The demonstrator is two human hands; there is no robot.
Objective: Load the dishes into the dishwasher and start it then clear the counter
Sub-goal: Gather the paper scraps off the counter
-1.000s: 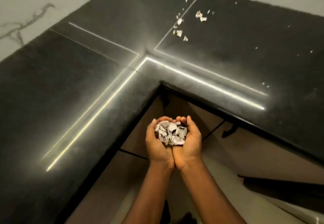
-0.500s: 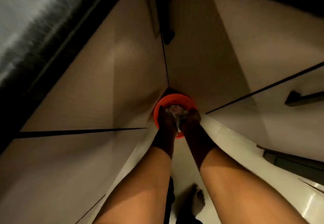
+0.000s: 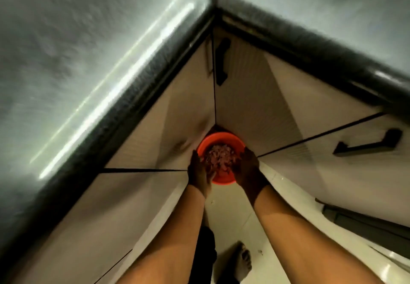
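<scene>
An orange bucket [image 3: 221, 142] stands on the floor in the inner corner of the cabinets, with a heap of pale broken shell pieces [image 3: 219, 157] inside it. My left hand [image 3: 199, 172] is at the bucket's left rim and my right hand [image 3: 249, 168] at its right rim, apart from each other, both low in shadow. The fingers look relaxed and I see nothing held in them. The dark counter [image 3: 66, 61] wraps round the corner above, blurred.
Beige cabinet doors with black handles [image 3: 221, 61] [image 3: 368, 146] flank the corner. The pale tiled floor [image 3: 233, 217] lies between them, and my bare foot [image 3: 243, 261] stands on it. A dark open gap [image 3: 366, 219] shows at the lower right.
A second ago my cupped hands held the shell pieces up by the counter. They went down to the bucket, and now they have parted with the pieces lying in the bucket.
</scene>
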